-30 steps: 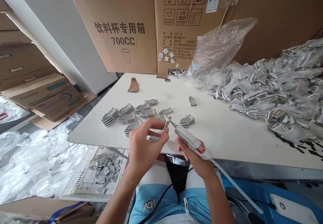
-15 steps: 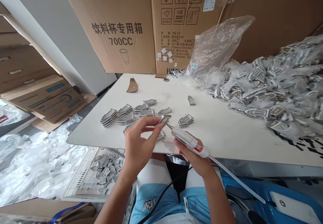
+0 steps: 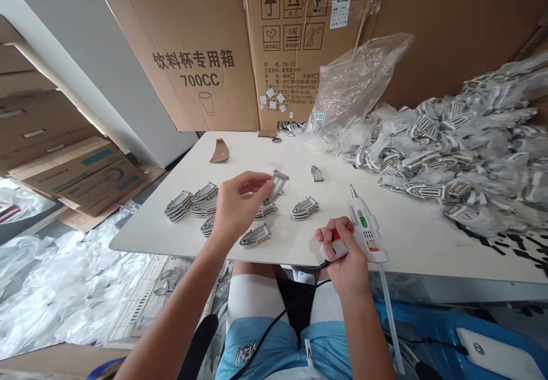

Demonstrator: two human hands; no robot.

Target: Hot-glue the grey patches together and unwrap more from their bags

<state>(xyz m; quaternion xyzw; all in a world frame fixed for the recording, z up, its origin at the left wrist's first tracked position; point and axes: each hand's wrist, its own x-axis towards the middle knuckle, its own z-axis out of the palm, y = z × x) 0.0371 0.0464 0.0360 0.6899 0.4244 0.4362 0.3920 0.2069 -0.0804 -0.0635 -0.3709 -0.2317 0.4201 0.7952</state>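
Pinched between the thumb and fingers of my left hand is a small silver metal frame piece, held up over the table. My right hand is wrapped round the handle of a white hot glue gun, whose nozzle points up and away from me. A long glue stick trails from the gun's back end. Below and left of my left hand lie stacks of similar metal frame pieces. Another stack sits between my hands, and a single piece lies farther back.
A large heap of plastic-wrapped metal pieces covers the table's right side. Cardboard boxes stand along the back, with a clear plastic bag before them. A cardboard scrap lies on the white table. Black strips are scattered far right.
The glue gun has swung right, away from the metal frame piece, and its nozzle now points upward. My left hand has lifted the piece and turned it.
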